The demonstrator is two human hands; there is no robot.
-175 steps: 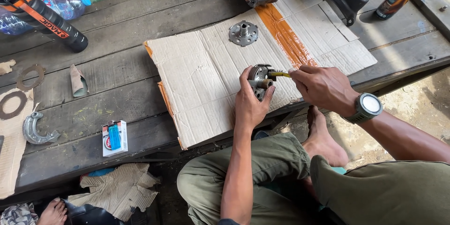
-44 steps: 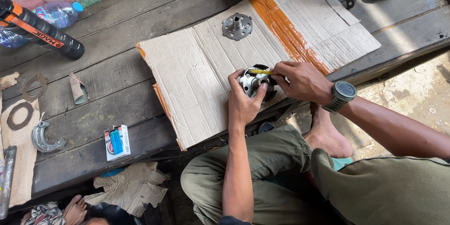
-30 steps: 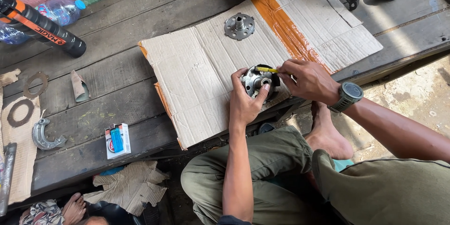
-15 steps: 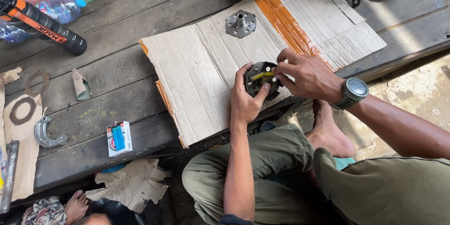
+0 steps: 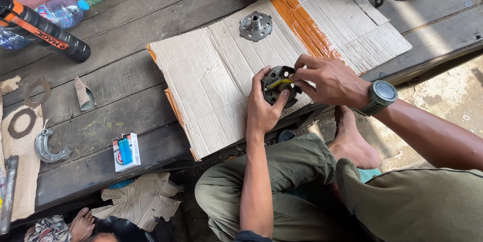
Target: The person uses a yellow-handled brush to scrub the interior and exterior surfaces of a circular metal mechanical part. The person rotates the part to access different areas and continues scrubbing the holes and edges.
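A flattened sheet of cardboard [image 5: 221, 71], pale with an orange band toward one o'clock, lies on the dark wooden planks [image 5: 126, 86]. At its lower right edge, about four o'clock from the sheet's middle, sits the round metal part [image 5: 275, 84]: a dark, drum-shaped piece with openings in its face, standing on edge and partly hidden by both hands.

The left hand [image 5: 264, 108] cups the part from six o'clock, fingers curled round its rim and pressed to it, thumb up along the left side. The right hand [image 5: 327, 78], with a grey wristwatch [image 5: 381, 96] at the wrist, comes in from three o'clock; its thumb and forefinger are closed in a pinch on a thin yellow tool [image 5: 279, 83] whose tip lies against the part's face. The other fingers are bent loosely above it.

At twelve o'clock from the part, well apart on the cardboard, lies a grey flanged disc [image 5: 255, 25] with a short central shaft. At nine o'clock, on the planks, lies a small box [image 5: 126, 151] with a blue lighter on it.
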